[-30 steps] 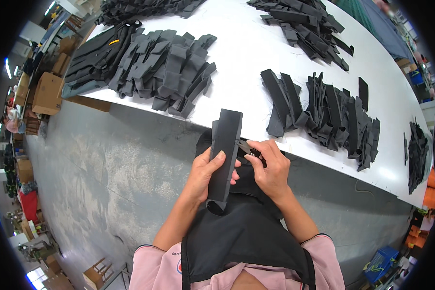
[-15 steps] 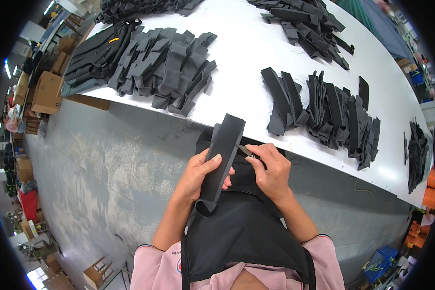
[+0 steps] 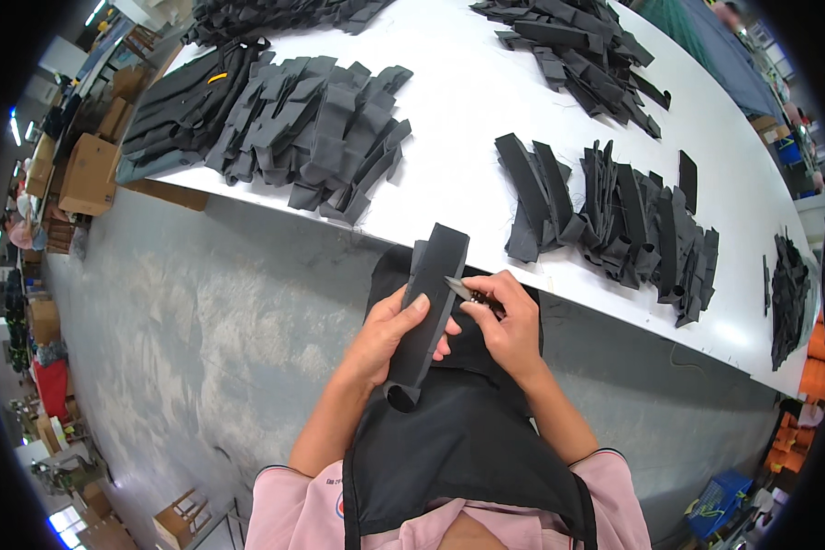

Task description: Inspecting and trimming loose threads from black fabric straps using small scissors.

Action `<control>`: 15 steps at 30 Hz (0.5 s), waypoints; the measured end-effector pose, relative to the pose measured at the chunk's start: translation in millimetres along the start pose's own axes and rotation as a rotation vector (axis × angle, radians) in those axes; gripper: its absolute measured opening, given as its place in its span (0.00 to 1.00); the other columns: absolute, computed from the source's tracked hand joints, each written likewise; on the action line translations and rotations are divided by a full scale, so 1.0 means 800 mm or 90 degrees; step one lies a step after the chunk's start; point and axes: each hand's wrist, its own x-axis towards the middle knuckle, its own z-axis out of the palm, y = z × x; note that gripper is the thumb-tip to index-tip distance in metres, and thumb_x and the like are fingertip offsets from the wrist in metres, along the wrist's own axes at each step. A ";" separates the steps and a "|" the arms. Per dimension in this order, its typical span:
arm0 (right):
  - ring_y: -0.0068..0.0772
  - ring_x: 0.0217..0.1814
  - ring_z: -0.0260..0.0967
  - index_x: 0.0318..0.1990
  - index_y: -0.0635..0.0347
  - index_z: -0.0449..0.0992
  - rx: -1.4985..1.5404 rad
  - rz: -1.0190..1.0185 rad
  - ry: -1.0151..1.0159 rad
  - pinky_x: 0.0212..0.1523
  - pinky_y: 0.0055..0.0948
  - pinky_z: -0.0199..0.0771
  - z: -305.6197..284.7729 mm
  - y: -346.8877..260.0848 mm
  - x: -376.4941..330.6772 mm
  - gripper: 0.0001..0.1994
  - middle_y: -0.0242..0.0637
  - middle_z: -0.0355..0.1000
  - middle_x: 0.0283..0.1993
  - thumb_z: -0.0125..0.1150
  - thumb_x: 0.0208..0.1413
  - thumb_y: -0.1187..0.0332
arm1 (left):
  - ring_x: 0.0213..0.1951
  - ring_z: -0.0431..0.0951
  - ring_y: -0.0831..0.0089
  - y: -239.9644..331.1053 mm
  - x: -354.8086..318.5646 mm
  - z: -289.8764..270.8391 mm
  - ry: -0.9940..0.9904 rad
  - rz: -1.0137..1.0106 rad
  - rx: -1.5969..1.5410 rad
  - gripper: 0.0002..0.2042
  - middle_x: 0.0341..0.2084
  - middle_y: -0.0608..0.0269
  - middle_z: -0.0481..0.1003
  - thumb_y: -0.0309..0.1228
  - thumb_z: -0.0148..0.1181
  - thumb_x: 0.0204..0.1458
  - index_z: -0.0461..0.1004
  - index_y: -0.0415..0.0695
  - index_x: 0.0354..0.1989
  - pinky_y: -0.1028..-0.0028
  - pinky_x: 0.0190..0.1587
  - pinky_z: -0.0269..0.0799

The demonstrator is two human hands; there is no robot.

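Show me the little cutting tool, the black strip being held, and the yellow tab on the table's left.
Cutting tool (image 3: 468, 292): head view, near where blades meet handle.
Black strip (image 3: 430, 323): head view, middle of its flat face.
Yellow tab (image 3: 217, 79): head view, its middle.

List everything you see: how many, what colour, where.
Held strip: one, dark grey, left hand
Snips: one, silver and dark, right hand
Strip piles: about five, dark grey, on table
Folded stack: one, black with yellow tab, table's left
Table: one, white, ahead
Cardboard boxes: several, brown, left
Wooden seats: several, brown, left
Draped cloths: two, green and blue, upper right
Crate: one, blue, lower right
Orange items: several, orange, right edge
Edge clutter: uncountable, mixed, both sides
Floor: one, grey, below table
Apron: one, black, worn
Shirt: one, pink, worn
Left hand: one, bare, holding strip
Right hand: one, bare, holding snips
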 end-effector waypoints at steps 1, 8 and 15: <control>0.25 0.26 0.65 0.37 0.65 0.75 0.033 0.040 -0.001 0.28 0.21 0.65 -0.001 0.009 -0.003 0.10 0.36 0.68 0.30 0.61 0.44 0.81 | 0.27 0.78 0.71 0.002 0.001 0.003 -0.003 0.002 0.001 0.19 0.31 0.53 0.76 0.41 0.48 0.61 0.62 0.39 0.53 0.74 0.30 0.77; 0.13 0.23 0.59 0.45 0.66 0.69 0.357 0.219 0.077 0.24 0.16 0.60 -0.004 0.014 0.020 0.13 0.28 0.66 0.31 0.59 0.52 0.76 | 0.36 0.78 0.66 -0.009 0.009 0.004 -0.072 0.011 -0.021 0.30 0.39 0.48 0.73 0.46 0.47 0.60 0.47 0.46 0.65 0.70 0.40 0.75; 0.09 0.15 0.47 0.33 0.61 0.71 0.664 0.435 -0.110 0.16 0.13 0.44 -0.007 0.004 0.038 0.05 0.24 0.64 0.22 0.61 0.53 0.71 | 0.45 0.76 0.61 -0.016 0.015 0.009 -0.196 0.017 -0.118 0.24 0.47 0.49 0.69 0.42 0.48 0.60 0.53 0.42 0.60 0.64 0.47 0.74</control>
